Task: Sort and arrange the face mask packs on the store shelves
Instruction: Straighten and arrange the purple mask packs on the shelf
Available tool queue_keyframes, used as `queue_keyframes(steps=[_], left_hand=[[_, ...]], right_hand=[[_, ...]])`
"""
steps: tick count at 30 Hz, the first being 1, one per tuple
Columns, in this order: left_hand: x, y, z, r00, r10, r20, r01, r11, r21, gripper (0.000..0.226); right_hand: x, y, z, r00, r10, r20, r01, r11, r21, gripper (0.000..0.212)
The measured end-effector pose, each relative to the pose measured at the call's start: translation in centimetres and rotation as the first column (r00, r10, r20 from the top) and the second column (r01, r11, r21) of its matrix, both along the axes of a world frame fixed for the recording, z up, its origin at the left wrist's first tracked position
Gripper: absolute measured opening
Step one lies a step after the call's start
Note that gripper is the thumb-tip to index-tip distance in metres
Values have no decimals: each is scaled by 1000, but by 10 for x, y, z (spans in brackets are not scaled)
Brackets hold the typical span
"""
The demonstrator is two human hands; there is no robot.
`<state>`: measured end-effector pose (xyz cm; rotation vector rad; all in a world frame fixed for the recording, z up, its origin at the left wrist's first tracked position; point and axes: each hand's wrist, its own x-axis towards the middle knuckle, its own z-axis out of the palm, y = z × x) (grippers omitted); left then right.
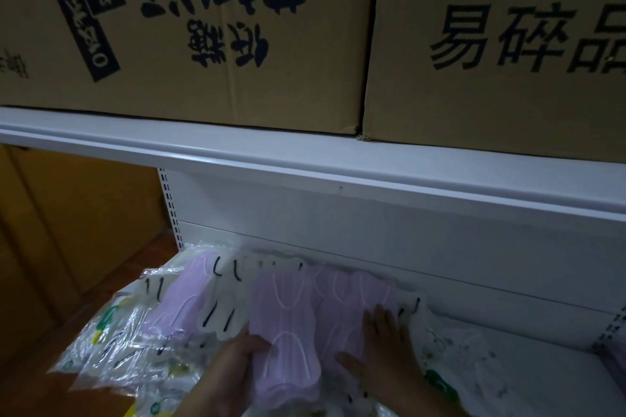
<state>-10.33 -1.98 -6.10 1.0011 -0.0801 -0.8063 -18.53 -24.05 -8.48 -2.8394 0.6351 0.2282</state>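
Several clear packs of face masks lie overlapping on the white lower shelf [542, 369]. A purple mask pack [284, 332] lies in the middle, and my left hand [237, 366] grips its left edge, thumb on top. My right hand [386, 349] rests flat with straight fingers on a second purple pack [342, 308] beside it. White mask packs with black ear loops [223, 301] lie to the left. Another white pack [415, 308] pokes out just right of my right hand. Packs with green print [450, 369] lie at the right.
The upper white shelf board [305, 166] hangs low over the packs and carries two large cardboard boxes [203, 27], [491, 44]. More brown cardboard [67, 230] stands to the left of the shelf upright. Loose clear packs [111, 349] overhang the shelf's left front corner.
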Motion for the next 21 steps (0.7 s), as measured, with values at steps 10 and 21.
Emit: queue_keyframes(steps=[10,21], left_hand=[[0,-5,-7,1000,-13,-26,12,999,-36,56],[-3,-17,1,998,18,-53,-21,998,-56,58]], right_hand=[[-7,7,24,915,-103,389,74,993,88,44],[2,74,31,866,322,383,-411,893,180,63]])
